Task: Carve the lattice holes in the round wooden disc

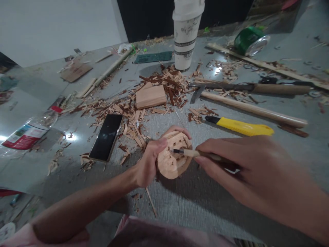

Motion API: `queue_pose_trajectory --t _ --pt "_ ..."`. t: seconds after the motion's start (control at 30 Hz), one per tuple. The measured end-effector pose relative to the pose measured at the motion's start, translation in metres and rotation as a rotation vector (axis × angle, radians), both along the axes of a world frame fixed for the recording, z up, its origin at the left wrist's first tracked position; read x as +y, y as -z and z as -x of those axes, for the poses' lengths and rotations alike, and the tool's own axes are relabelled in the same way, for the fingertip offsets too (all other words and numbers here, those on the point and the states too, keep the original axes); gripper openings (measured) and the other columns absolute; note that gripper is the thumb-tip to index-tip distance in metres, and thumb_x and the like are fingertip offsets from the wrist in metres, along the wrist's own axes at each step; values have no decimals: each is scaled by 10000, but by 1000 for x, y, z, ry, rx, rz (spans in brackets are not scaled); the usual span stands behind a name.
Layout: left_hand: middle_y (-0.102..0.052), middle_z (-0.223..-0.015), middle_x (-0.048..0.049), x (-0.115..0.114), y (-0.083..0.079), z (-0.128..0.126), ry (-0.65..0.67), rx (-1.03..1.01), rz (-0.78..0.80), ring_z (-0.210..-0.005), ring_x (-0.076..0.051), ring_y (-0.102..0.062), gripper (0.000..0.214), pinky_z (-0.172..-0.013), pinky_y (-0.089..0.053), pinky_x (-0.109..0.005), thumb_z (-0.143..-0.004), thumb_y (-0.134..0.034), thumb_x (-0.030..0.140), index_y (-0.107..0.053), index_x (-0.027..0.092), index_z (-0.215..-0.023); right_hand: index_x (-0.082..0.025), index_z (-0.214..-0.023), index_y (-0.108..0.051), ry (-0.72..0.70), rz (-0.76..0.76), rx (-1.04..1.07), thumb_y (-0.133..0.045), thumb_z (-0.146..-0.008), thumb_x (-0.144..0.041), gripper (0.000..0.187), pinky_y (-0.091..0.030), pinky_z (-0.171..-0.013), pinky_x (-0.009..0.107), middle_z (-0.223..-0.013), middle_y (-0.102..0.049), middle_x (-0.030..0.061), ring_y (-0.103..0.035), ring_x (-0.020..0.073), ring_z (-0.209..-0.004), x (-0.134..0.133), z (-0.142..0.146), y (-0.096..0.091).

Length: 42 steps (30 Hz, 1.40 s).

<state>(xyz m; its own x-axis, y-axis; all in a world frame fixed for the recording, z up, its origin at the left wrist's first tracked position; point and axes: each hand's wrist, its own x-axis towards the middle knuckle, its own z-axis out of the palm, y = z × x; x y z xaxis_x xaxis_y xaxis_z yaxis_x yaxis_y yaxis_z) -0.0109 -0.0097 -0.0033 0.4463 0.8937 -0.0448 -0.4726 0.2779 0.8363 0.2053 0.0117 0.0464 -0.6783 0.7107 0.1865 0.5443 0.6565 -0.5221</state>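
Observation:
A round, pale wood carving (168, 165) with small pits and a hollowed face is held tilted just above or on the table; I cannot tell which. My left hand (151, 159) grips it from the left, thumb over the rim and fingers behind the far edge. In my right hand (239, 168) is a wood carving chisel (187, 153) with a pale ferrule end and a dark metal tip. Its tip points left and touches or hovers at the carved face. The handle's rear part is hidden inside my right hand.
Wood shavings surround a wooden block (151, 96). A phone (106, 137) and plastic bottle (31, 130) lie left. A yellow utility knife (241, 126), hammer (252, 108) and green can (250, 41) lie right. A paper cup (186, 37) stands behind.

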Motion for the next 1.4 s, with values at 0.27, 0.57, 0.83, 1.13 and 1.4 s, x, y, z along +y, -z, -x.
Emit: queue_pose_trajectory --t 0.27,0.57,0.83,1.13,1.4 --pt "-715 -1073 -133 -1 3 2 -13 41 18 -931 -286 -704 559 -819 -587 -395 -967 -517 562 -592 152 -1340 -246 -876 -647 7 -150 13 -545 -1075 -352 248 -283 -532 328 -643 -554 -72 -481 127 -511 0 -1 8" --pt "-669 -1075 -73 -4 5 2 -57 197 -55 -822 -198 -550 506 -705 -466 -298 -1000 -506 591 -617 209 -1311 -258 -830 -636 15 -272 -52 -532 -1067 -305 263 -262 -539 381 -620 -567 -67 -507 158 -479 -7 0 7" --pt "-548 -934 -33 -3 9 1 -76 214 -19 -791 -189 -521 456 -644 -485 -271 -1011 -492 572 -620 221 -1273 -265 -760 -571 46 -348 -97 -513 -1080 -319 330 -214 -534 392 -580 -538 -62 -465 165 -434 -11 1 5" --pt "-503 -856 -10 -3 1 -3 -82 199 81 -702 -178 -517 454 -550 -494 -255 -929 -580 625 -567 235 -1162 -261 -791 -618 64 -367 -113 -500 -1088 -360 334 -217 -543 391 -578 -560 -54 -504 181 -453 -11 -1 8" --pt "-499 -862 -22 -4 1 0 -83 254 49 -733 -207 -522 368 -594 -478 -281 -953 -542 604 -587 277 -1115 -267 -783 -575 52 -391 -109 -480 -1093 -324 329 -230 -529 387 -564 -503 -66 -476 168 -436 -11 1 6"
